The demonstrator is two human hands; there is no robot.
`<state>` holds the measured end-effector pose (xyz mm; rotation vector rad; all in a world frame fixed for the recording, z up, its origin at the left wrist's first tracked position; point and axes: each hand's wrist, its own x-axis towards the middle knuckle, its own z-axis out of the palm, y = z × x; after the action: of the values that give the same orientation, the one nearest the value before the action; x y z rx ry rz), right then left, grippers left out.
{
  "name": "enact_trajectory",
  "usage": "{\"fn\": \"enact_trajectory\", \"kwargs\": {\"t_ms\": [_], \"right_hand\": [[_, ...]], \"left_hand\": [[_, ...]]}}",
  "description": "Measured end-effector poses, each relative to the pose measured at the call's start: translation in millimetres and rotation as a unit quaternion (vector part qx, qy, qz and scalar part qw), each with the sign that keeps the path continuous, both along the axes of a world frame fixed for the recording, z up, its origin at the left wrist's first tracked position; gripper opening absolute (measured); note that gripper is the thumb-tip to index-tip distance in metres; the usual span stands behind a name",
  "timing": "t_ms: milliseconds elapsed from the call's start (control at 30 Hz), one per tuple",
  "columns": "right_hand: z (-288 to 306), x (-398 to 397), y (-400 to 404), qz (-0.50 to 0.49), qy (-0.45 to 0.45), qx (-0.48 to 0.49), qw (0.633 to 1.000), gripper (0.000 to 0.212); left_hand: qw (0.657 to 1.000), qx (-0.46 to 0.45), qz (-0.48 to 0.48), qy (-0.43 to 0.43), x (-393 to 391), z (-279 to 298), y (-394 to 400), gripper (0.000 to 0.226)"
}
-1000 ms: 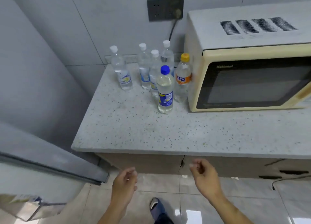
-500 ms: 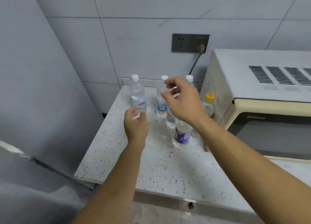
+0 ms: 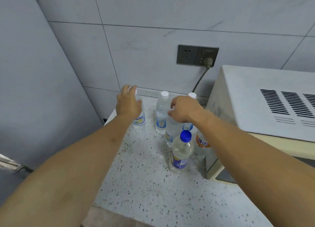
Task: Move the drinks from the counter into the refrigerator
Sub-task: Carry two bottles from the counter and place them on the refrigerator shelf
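Two hands over upright bottles on the speckled counter [image 3: 144, 192] — left hand [image 3: 128, 103] curled round the leftmost bottle [image 3: 139, 121] near its neck, right hand [image 3: 184, 110] wrapped over a middle bottle [image 3: 171, 131]. Blue-capped bottle [image 3: 181, 151] nearest, untouched.

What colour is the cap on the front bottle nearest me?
Blue, on the clear plastic bottle's cap; it shows clearly in the head view.

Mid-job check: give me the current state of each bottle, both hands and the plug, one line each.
Left hand: grip around the leftmost bottle, upright on the counter.
Right hand: grip on top of a clear bottle, upright.
White-capped bottle: upright, untouched.
Blue-capped bottle: upright, capped.
Orange-labelled bottle: standing, top hidden.
Plug: in the socket.
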<state>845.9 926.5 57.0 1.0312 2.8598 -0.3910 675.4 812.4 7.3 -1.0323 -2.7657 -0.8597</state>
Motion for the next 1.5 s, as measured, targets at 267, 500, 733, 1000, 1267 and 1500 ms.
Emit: {"fn": "enact_trajectory", "kwargs": {"t_ms": [267, 500, 733, 1000, 1267, 1500], "right_hand": [[-3, -2, -4, 0.029, -0.017, 0.002, 0.999, 0.035], [1, -6, -26, 0.069, -0.020, 0.009, 0.997, 0.032], [-6, -11, -71, 0.142, 0.020, 0.028, 0.989, 0.025], [-18, -6, -112, 0.110, 0.124, -0.086, 0.982, 0.022], [-77, 31, -146, 0.004, 0.318, -0.137, 0.938, 0.044], [-134, 46, -165, -0.097, 0.324, -0.335, 0.879, 0.069]], "left_hand": [[0.999, 0.030, -0.023, -0.015, 6, 2, -6, 0.025], [0.988, 0.134, 0.037, -0.075, 64, -23, -55, 0.011], [0.973, 0.168, 0.101, -0.121, 92, -29, -117, 0.011], [0.986, 0.125, 0.082, -0.079, 93, -6, -154, 0.013], [0.963, 0.200, 0.103, -0.150, 112, -51, -184, 0.049], [0.921, 0.222, 0.092, -0.305, 118, -98, -197, 0.064]]}}
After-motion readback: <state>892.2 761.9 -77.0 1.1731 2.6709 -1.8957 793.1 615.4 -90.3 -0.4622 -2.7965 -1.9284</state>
